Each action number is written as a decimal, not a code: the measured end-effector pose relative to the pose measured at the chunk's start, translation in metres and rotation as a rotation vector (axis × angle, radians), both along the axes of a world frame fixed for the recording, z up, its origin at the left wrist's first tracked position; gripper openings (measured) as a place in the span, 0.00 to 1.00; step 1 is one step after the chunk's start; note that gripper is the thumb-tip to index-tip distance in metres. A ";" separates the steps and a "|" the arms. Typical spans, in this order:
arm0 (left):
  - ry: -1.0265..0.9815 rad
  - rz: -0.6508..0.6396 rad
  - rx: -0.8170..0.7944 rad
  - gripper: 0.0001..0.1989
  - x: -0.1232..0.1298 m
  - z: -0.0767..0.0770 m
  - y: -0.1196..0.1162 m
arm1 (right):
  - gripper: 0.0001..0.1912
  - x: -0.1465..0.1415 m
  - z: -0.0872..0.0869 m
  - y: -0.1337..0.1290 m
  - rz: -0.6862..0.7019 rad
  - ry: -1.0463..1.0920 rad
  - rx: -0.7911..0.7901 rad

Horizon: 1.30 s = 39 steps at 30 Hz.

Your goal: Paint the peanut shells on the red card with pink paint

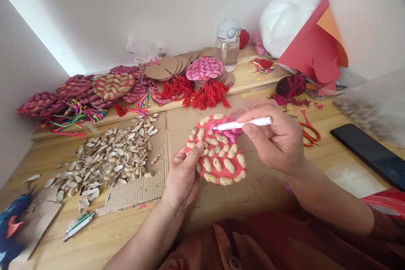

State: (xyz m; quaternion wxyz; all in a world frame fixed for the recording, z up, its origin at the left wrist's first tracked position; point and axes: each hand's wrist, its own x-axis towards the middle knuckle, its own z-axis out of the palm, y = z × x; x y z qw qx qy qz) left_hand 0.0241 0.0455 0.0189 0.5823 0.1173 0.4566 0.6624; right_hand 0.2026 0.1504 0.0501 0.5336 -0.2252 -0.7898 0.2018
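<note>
My left hand grips the lower left edge of a red disc covered with peanut shells, its thumb on the front. A few shells near the disc's upper right are coloured pink-purple; the others are bare tan. In my right hand is a white marker pen, pinched between thumb and fingers. The pen points left, and its tip meets or nearly meets a shell near the top of the disc. Part of the disc's right edge lies behind my right hand.
Loose peanut shells are heaped on cardboard at left. A blue glue gun lies at front left. Pink shell-covered discs with tassels line the back ledge near a water bottle. Orange scissors and a phone lie at right.
</note>
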 end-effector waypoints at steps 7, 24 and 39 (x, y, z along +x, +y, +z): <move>-0.013 -0.014 -0.007 0.19 0.000 0.000 0.000 | 0.06 -0.001 0.002 -0.002 0.001 -0.024 0.009; -0.022 -0.028 -0.011 0.21 -0.001 -0.001 0.001 | 0.05 -0.002 0.003 -0.003 -0.058 -0.020 0.027; -0.010 -0.007 -0.018 0.21 -0.001 -0.001 0.001 | 0.05 -0.004 0.004 -0.008 -0.096 -0.074 0.089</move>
